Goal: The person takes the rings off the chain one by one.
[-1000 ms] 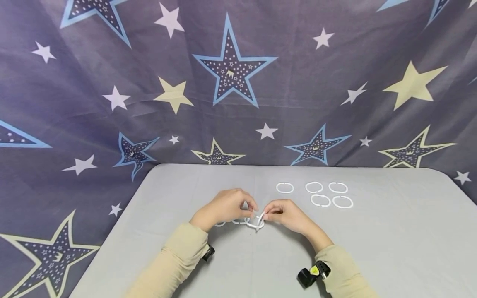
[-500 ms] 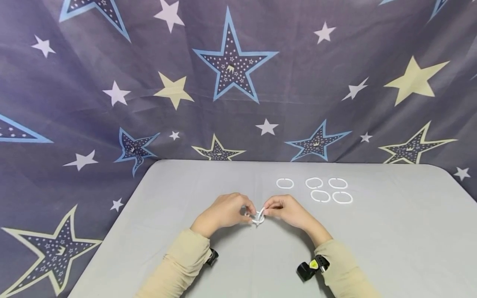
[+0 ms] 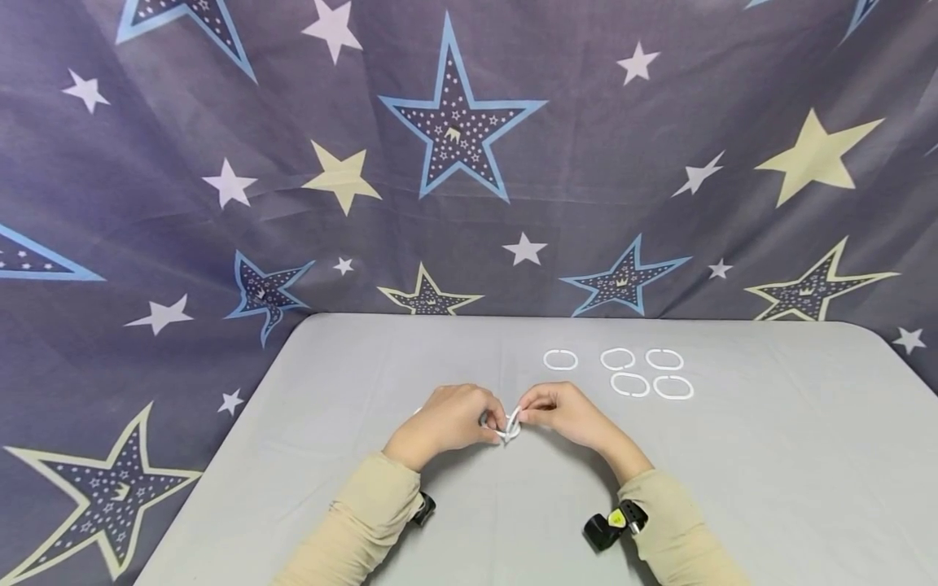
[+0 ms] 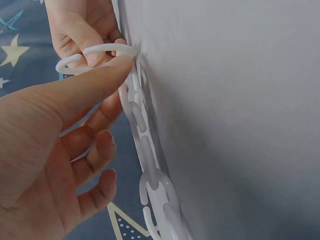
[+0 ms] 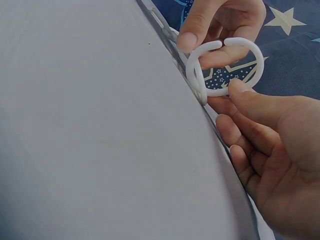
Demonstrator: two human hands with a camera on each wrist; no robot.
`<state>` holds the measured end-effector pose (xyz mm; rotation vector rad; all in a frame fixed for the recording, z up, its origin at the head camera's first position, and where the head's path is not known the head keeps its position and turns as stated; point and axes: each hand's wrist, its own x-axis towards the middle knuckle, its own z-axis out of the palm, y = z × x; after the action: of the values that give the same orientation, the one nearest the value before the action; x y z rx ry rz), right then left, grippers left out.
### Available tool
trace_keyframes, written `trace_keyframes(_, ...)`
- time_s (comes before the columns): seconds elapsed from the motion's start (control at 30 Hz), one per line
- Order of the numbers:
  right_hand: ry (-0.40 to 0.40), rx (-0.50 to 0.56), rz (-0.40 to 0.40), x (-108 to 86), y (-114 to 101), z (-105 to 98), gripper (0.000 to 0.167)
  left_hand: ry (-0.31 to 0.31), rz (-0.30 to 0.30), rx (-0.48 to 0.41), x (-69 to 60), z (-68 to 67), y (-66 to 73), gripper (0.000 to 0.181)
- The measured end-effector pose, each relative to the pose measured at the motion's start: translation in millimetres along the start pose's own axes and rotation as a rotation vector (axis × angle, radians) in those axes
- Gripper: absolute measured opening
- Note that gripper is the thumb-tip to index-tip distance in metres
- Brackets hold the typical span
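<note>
My left hand (image 3: pixel 453 419) pinches the end of a chain (image 4: pixel 149 155) of white plastic links between thumb and forefinger, low over the table. The chain's other links run back behind this hand and show in the left wrist view. A white oval split link (image 5: pixel 261 65) stands tilted between thumb and fingers of my right hand (image 3: pixel 566 413). It passes through the end link (image 5: pixel 193 80) of the chain, and its gap faces the left hand. In the head view the left hand hides most of the chain.
Several loose white links (image 3: pixel 629 396) lie on the grey table (image 3: pixel 777 456) beyond the right hand, one link (image 3: pixel 560 369) a little apart to their left. A dark star-printed cloth (image 3: pixel 513 212) hangs behind the table. Each wrist wears a black device (image 3: pixel 602 533).
My left hand has shifted slightly right and closed in on the end link, covering chain links seen before. The right hand keeps its link in nearly the same place. The head view has tilted slightly.
</note>
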<state>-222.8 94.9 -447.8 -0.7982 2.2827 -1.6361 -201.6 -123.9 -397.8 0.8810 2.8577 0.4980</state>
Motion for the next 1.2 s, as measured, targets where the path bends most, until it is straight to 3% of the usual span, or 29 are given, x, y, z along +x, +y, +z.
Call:
trace_keyframes(0.33,0.003,-0.002,0.009,-0.7,-1,1,0.010,0.021,0.010,0.082,1.0,6.3,1.8,0.013)
trace_keyframes(1.2,0.019,-0.039,0.012,1.2,0,1,0.008,0.145,-0.028,0.012,-6.8,9.8,-2.8,0.010)
